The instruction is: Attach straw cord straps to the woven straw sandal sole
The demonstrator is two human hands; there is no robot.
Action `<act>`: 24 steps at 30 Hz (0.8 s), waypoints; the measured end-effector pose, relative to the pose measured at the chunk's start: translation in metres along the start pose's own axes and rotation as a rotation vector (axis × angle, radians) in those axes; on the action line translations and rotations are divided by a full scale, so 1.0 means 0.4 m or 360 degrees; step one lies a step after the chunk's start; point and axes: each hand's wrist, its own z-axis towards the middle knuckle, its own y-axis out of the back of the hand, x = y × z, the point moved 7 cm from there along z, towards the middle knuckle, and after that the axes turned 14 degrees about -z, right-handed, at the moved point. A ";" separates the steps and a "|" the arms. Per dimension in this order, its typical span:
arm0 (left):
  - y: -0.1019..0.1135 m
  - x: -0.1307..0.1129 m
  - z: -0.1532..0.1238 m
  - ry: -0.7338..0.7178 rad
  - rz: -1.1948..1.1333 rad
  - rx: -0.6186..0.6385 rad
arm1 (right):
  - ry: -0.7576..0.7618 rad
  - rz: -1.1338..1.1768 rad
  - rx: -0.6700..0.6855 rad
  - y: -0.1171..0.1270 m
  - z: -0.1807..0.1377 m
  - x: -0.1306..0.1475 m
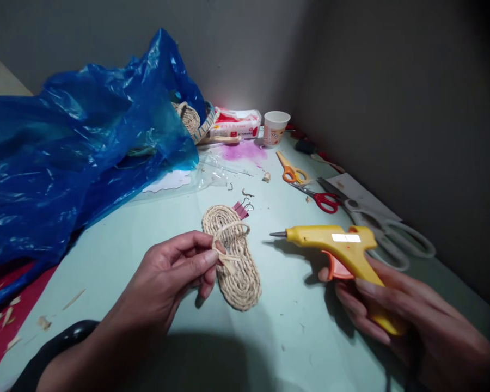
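My left hand (188, 264) pinches a pale braided strap (229, 261) between thumb and forefinger. The strap loops over a small coiled straw sandal sole (240, 286), which lies on the table. A pink binder clip (242, 210) grips the sole's far right edge, with its wire handles pointing away. My right hand (375, 305) is wrapped round the handle of a yellow hot glue gun (330, 237). Its metal nozzle points left toward the sole, a short distance apart from it. A fingertip of that hand is by the orange trigger (338, 267).
A blue plastic bag (93, 130) fills the left side, coiled straw work (188, 117) at its mouth. Behind stand a tissue pack (239, 124) and a paper cup (275, 129). Orange scissors (292, 171), red scissors (324, 200) and large grey-handled shears (375, 220) lie at right.
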 end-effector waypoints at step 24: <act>-0.022 0.004 -0.009 0.0096 0.0012 0.0052 | 0.1653 -0.1734 -0.0049 -0.249 -0.017 0.266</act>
